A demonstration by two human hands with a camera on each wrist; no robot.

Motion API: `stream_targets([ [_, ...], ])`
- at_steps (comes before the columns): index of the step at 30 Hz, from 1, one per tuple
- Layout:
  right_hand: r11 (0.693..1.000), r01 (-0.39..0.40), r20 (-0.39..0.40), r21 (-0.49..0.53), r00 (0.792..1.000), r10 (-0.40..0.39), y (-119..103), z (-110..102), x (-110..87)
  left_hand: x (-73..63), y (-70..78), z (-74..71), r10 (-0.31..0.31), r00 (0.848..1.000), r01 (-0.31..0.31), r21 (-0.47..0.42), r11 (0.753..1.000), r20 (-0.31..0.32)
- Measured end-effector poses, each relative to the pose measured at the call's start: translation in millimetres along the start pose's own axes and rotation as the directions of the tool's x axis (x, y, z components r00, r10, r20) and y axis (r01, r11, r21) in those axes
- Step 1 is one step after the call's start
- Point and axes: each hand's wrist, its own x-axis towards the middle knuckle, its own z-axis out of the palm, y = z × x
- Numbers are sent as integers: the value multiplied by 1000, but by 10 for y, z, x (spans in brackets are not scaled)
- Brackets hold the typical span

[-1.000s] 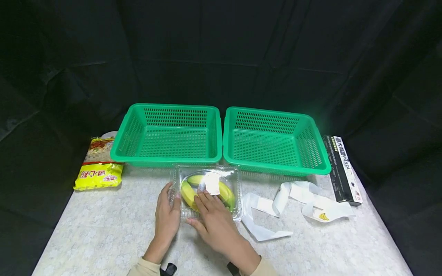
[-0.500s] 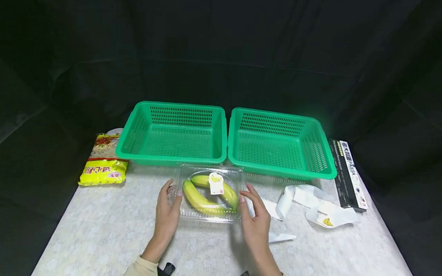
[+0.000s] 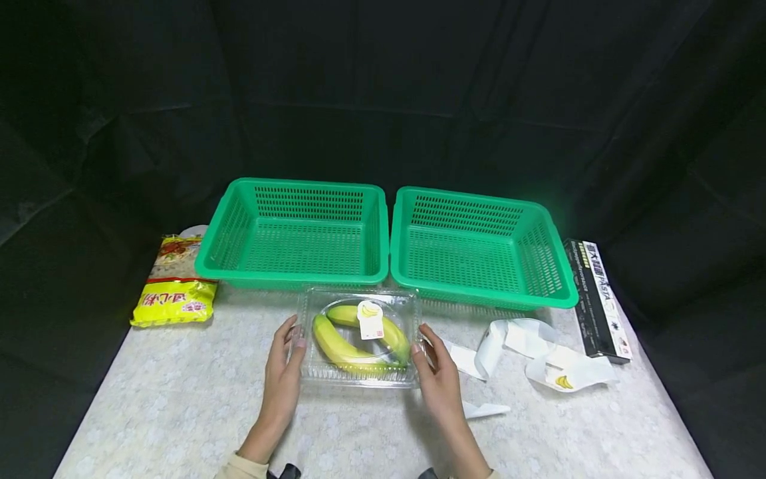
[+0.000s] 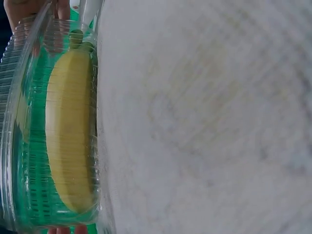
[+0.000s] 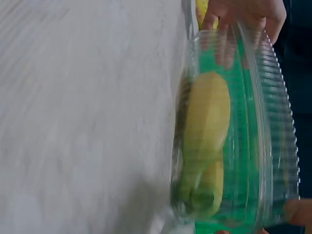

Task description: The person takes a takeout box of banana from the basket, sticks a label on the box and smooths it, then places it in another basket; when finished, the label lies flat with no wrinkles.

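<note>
A clear plastic clamshell box (image 3: 359, 381) is in front of the green baskets in the head view, its lid down. Inside lie yellow-green bananas (image 3: 344, 349), seen through the ribbed wall. A white label (image 3: 371, 322) with a banana picture sits on the lid. My left hand (image 3: 281, 379) holds the box's left side, thumb toward the near rim. My right hand (image 3: 441, 382) holds the right side the same way. In the left wrist view a banana (image 4: 73, 131) runs along the near wall. The right wrist view shows my left hand (image 5: 248, 14) across the box, fingers spread behind the plastic.
Two green baskets (image 3: 293, 278) (image 3: 485, 293) stand side by side behind the box. A yellow pasta bag (image 3: 176, 293) lies at the left, a black pasta box (image 3: 598, 306) at the right. A curled label strip (image 3: 491, 349) with banana stickers lies right of my right hand.
My right hand has left the lid, where it lay flat over the label, and now holds the box's right side. The label shows in full. My left hand stays at the left side.
</note>
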Motion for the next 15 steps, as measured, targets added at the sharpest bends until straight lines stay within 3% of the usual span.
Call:
stream_targets([
  [15,1000,-26,-36,9,999,26,12,92,-18,-15,-18,35,11,1000,-11,-1,1000,-15],
])
